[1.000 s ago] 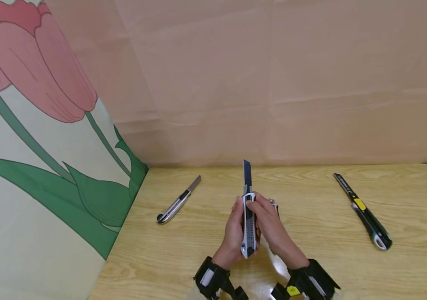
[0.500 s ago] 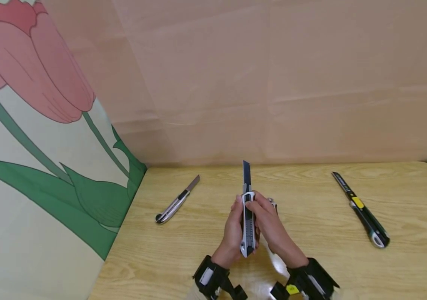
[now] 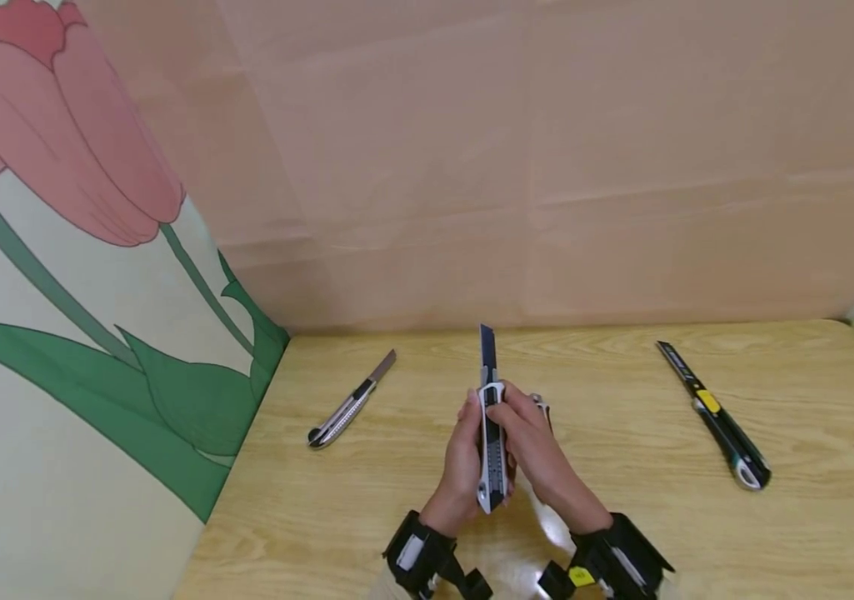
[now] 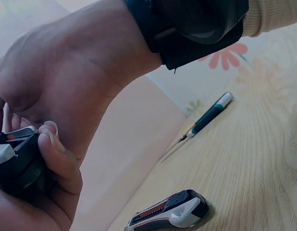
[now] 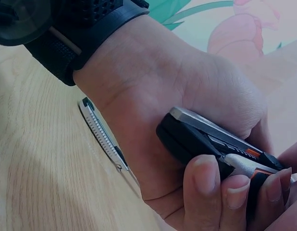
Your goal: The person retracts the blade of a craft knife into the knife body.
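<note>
A white-and-black utility knife [image 3: 495, 450] stands out in front of me, its long dark blade bare and pointing away toward the back wall. My left hand [image 3: 460, 471] grips the handle from the left. From the other side my right hand [image 3: 545, 461] holds the same handle, its thumb on the slider. In the right wrist view, curled fingers lie along the black handle [image 5: 191, 139], and an orange part shows on it. Beyond my right hand another utility knife [image 4: 170, 211] lies on the table, mostly hidden in the head view.
On the wooden table [image 3: 606, 400], a silver snap-off cutter [image 3: 344, 417] lies at left with its blade out. A black cutter with a yellow slider [image 3: 719, 425] lies at right. A pinkish-brown backdrop [image 3: 427, 167] rises behind the table; a tulip-patterned sheet [image 3: 67, 275] hangs at left.
The head view has shifted slightly, so the table and knives appear a little further left. Both hands keep the same grip, and the blade looks equally extended.
</note>
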`<state>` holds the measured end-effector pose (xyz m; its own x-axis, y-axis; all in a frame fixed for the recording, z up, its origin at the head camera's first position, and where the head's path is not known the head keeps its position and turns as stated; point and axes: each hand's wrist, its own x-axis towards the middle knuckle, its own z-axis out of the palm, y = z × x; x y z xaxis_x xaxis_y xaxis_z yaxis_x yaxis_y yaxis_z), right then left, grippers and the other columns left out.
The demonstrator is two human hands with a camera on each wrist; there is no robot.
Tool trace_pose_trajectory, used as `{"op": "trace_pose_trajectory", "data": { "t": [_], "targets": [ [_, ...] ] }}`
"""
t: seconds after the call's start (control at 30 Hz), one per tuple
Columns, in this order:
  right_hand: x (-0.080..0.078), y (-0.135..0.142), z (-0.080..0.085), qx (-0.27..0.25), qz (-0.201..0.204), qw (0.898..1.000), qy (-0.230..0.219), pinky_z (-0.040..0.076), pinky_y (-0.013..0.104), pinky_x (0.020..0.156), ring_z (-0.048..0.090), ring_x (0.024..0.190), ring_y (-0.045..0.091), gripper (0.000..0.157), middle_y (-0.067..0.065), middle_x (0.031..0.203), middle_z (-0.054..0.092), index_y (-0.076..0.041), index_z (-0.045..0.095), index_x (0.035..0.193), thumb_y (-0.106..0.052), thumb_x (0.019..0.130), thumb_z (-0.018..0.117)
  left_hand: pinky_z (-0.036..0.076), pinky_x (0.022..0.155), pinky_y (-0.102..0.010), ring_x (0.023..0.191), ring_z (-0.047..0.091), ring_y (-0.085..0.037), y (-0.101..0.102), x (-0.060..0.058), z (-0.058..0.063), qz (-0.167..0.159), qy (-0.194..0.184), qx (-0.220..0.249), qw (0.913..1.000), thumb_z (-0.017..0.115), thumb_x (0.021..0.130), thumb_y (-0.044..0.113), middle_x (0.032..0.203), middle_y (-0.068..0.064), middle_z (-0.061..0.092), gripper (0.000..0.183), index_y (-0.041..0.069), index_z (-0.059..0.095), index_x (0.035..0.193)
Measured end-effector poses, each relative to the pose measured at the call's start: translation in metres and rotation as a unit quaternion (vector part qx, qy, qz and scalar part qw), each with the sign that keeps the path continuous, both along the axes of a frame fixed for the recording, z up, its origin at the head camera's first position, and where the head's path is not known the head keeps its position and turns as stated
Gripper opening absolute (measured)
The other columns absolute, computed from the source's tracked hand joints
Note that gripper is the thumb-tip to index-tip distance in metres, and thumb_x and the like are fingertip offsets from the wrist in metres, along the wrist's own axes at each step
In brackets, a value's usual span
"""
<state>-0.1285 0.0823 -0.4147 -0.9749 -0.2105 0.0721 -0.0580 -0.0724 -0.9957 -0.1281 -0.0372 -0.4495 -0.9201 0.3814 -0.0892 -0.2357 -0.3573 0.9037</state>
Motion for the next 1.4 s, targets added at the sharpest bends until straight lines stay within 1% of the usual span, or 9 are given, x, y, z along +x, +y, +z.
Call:
{"op": "trace_pose_trajectory", "data": {
  "t": [0.17,0.33,0.5,0.7,0.87,1.03,1.1,1.23,1.4],
  "targets": [
    [-0.0001,0.0006,-0.0005,0.006,0.004,1.0,-0.007,0.047,0.03,0.089,0.06,0.1,0.027,0.028,0.02,0.115,0.068,0.004,0.056,0.125,-0.013,0.107,0.042,0.044,0.036,-0.026,0.043,0.05,-0.013,0.0,-0.0003,0.0006,-0.007,-0.006,0.002,1.0,0.028,0.1,0.076,0.072,-0.003,0.054,0.067,0.016,0.056,0.114],
    [-0.0021,0.0019,-0.0029,0.01,0.009,1.0,0.002,0.048,0.03,0.088,0.061,0.1,0.028,0.027,0.02,0.114,0.067,0.004,0.056,0.124,-0.012,0.107,0.042,0.043,0.037,-0.025,0.044,0.05,-0.011,0.0002,-0.0012,0.0011,-0.015,0.003,0.012,0.9998,0.025,0.104,0.071,0.072,-0.001,0.054,0.063,0.017,0.055,0.117],
    [-0.0037,0.0018,-0.0035,0.013,0.008,1.0,0.014,0.048,0.029,0.087,0.06,0.099,0.028,0.026,0.02,0.114,0.066,0.003,0.057,0.123,-0.011,0.106,0.043,0.043,0.037,-0.024,0.044,0.05,-0.01,-0.0003,-0.0014,0.002,-0.02,0.004,0.012,0.9997,0.026,0.102,0.074,0.07,0.001,0.054,0.066,0.016,0.055,0.114],
    [-0.0041,0.0007,-0.0026,0.021,0.014,0.999,0.024,0.047,0.03,0.088,0.059,0.101,0.03,0.028,0.02,0.115,0.066,0.003,0.056,0.125,-0.008,0.105,0.04,0.042,0.036,-0.023,0.042,0.05,-0.009,-0.0007,-0.0022,0.0026,-0.022,0.005,0.022,0.9995,0.027,0.1,0.076,0.068,0.002,0.054,0.068,0.016,0.056,0.113],
    [-0.0042,-0.0006,-0.0023,0.025,0.017,0.999,0.032,0.047,0.03,0.088,0.059,0.101,0.03,0.028,0.02,0.115,0.066,0.003,0.055,0.126,-0.007,0.105,0.04,0.042,0.036,-0.023,0.042,0.05,-0.009,-0.002,-0.0021,0.0021,-0.016,0.007,0.028,0.9995,0.027,0.102,0.074,0.068,0.002,0.054,0.066,0.016,0.055,0.117],
    [-0.0041,-0.0016,-0.0035,0.028,0.02,0.998,0.045,0.048,0.028,0.088,0.06,0.101,0.03,0.028,0.019,0.115,0.067,0.003,0.055,0.127,-0.007,0.105,0.04,0.042,0.035,-0.023,0.042,0.051,-0.009,-0.003,0.0005,0.0027,-0.013,0.004,0.034,0.9993,0.028,0.1,0.076,0.067,0.003,0.055,0.071,0.017,0.053,0.128],
    [-0.0042,-0.0021,-0.0037,0.026,0.024,0.998,0.048,0.048,0.028,0.088,0.06,0.101,0.029,0.028,0.019,0.115,0.066,0.003,0.055,0.127,-0.007,0.106,0.04,0.042,0.036,-0.023,0.042,0.051,-0.009,-0.004,0.0016,0.0033,-0.01,0.007,0.032,0.9994,0.028,0.1,0.076,0.068,0.003,0.056,0.073,0.017,0.051,0.136],
    [-0.0038,-0.0031,-0.0033,0.026,0.027,0.998,0.051,0.048,0.028,0.088,0.06,0.101,0.028,0.027,0.019,0.115,0.066,0.002,0.055,0.127,-0.007,0.106,0.041,0.043,0.036,-0.024,0.043,0.051,-0.009,-0.0051,0.0026,0.0043,-0.001,0.009,0.028,0.9996,0.029,0.101,0.075,0.069,0.002,0.056,0.072,0.016,0.051,0.136],
    [-0.0027,-0.0015,-0.0035,0.032,0.03,0.997,0.067,0.048,0.028,0.086,0.06,0.1,0.028,0.026,0.017,0.116,0.066,0.0,0.057,0.125,-0.007,0.106,0.042,0.043,0.036,-0.024,0.043,0.051,-0.01,-0.0036,0.0021,0.0041,0.0,0.011,0.039,0.9992,0.029,0.102,0.073,0.068,0.002,0.055,0.069,0.016,0.052,0.133]
  ]
}}
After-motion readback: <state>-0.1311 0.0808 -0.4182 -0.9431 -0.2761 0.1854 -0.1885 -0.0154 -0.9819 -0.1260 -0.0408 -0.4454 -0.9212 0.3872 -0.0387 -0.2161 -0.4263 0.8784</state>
